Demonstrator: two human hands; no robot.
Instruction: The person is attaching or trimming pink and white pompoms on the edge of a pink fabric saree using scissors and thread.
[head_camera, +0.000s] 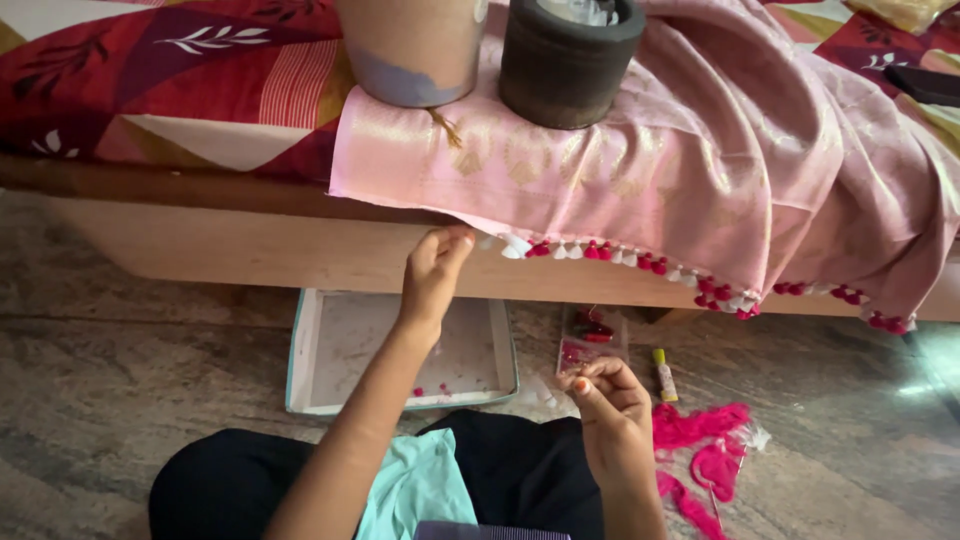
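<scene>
A pink patterned cloth (700, 150) hangs over the edge of a bed, its hem trimmed with small red and white tassels (640, 262). My left hand (435, 275) is raised to the hem's left end and pinches the cloth edge. Lower down, over my lap, my right hand (610, 400) has its fingertips pressed together on something too small to make out, perhaps a needle or thread.
Two heavy round pots, one tan (415, 50) and one dark (568, 60), stand on the cloth. On the stone floor lie a shallow white tray (310, 350) with a few red bits, a clear packet (592, 335), a small yellow tube (664, 375) and bright pink thread (705, 450).
</scene>
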